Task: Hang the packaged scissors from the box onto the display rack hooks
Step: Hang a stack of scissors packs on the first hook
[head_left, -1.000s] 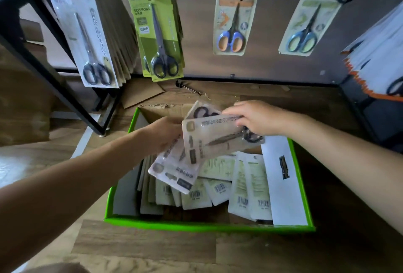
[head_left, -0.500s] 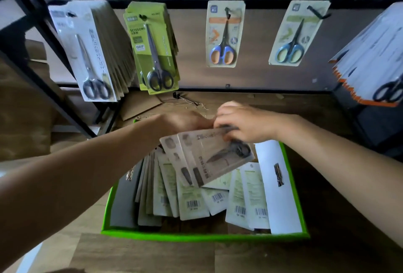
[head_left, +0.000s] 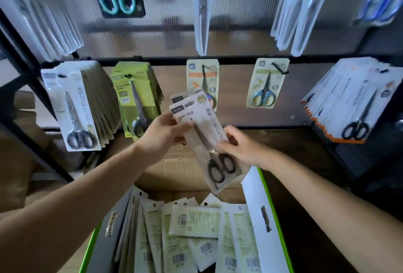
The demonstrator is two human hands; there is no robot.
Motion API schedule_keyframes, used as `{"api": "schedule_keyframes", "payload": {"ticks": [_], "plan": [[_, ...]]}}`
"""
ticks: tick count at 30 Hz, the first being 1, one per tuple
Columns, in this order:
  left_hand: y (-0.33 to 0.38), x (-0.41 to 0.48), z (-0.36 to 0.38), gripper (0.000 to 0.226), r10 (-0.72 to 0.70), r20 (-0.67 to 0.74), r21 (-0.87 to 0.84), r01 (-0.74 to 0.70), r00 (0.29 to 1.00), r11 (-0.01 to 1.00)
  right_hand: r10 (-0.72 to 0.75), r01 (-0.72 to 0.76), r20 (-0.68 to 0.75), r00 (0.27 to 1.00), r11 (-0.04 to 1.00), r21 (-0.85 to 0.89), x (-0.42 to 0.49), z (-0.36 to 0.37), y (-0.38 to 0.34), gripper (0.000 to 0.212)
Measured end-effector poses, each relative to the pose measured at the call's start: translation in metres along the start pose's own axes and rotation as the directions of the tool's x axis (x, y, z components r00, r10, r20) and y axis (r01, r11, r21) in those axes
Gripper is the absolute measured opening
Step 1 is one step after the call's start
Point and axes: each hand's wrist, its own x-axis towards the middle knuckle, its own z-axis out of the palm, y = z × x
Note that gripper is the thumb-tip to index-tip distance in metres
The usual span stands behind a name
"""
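Both hands have come up out of the box since half a second ago, and the head has tilted up with them, so a higher row of hanging scissors now shows above the rack bar.

Head view: the left hand grips two white packs near their tops, thumb across the front. The front pack slants down to the right with its black handles lowest, and a second pack peeks out behind its top edge. The right hand pinches the front pack's right edge at about mid-length. Both packs are in the air, in front of the rack's lower row and well above the box, where many more packs lie back side up.

The same white card with black handles hangs as a thick stack at the left end of the bar, so that hook looks like the right target — not the green packs beside it, nor the single orange pack partly hidden behind the held ones.

To do this well, I would first square the two packs so their top holes line up, or peel the front one off with the right hand and hang them singly. Hold the card near the top, printed face toward you, and turn it upright before moving left. The stack there looks full and its hook tip is hidden, so the pack may need to be eased on while a free finger steadies the front card — otherwise a push could slide cards off.
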Motion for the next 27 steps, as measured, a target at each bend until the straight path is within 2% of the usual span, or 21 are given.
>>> {"api": "schedule_keyframes", "payload": {"ticks": [2, 4, 7, 10, 13, 15, 19, 24, 27], "plan": [[0.002, 0.002, 0.007, 0.025, 0.043, -0.134, 0.083, -0.032, 0.990, 0.996, 0.004, -0.004, -0.001, 1.000, 1.000, -0.003, 0.001, 0.001, 0.002, 0.020], [0.006, 0.002, 0.012, 0.022, 0.081, -0.185, 0.146, -0.054, 0.979, 0.988, 0.010, -0.010, 0.008, 1.000, 1.000, -0.021, 0.002, -0.003, 0.000, 0.021], [0.011, -0.002, 0.019, 0.023, 0.148, -0.185, 0.257, -0.098, 0.972, 0.962, -0.031, 0.019, -0.124, 0.992, 0.995, -0.097, 0.002, -0.013, -0.014, 0.025], [0.021, -0.006, 0.028, 0.028, 0.202, -0.147, 0.353, -0.139, 0.968, 0.925, -0.112, 0.078, -0.303, 0.946, 0.989, -0.123, 0.004, -0.023, -0.038, 0.046], [0.040, -0.009, 0.037, 0.028, 0.283, -0.114, 0.402, -0.216, 0.952, 0.890, -0.233, 0.220, -0.355, 0.905, 0.972, -0.077, 0.006, -0.033, -0.062, 0.074], [0.058, -0.009, 0.042, 0.024, 0.328, -0.113, 0.394, -0.261, 0.938, 0.881, -0.306, 0.304, -0.375, 0.875, 0.950, -0.064, 0.008, -0.043, -0.079, 0.084], [0.113, -0.004, 0.046, 0.013, 0.420, -0.115, 0.444, -0.332, 0.900, 0.832, -0.411, 0.408, -0.450, 0.793, 0.906, -0.109, 0.011, -0.070, -0.122, 0.082], [0.189, -0.012, 0.054, 0.049, 0.574, -0.096, 0.534, -0.445, 0.813, 0.719, -0.531, 0.535, -0.502, 0.683, 0.831, -0.152, 0.011, -0.104, -0.191, 0.075], [0.238, -0.017, 0.059, 0.051, 0.639, -0.087, 0.550, -0.498, 0.764, 0.670, -0.598, 0.611, -0.534, 0.598, 0.771, -0.180, 0.009, -0.128, -0.235, 0.071]]}}
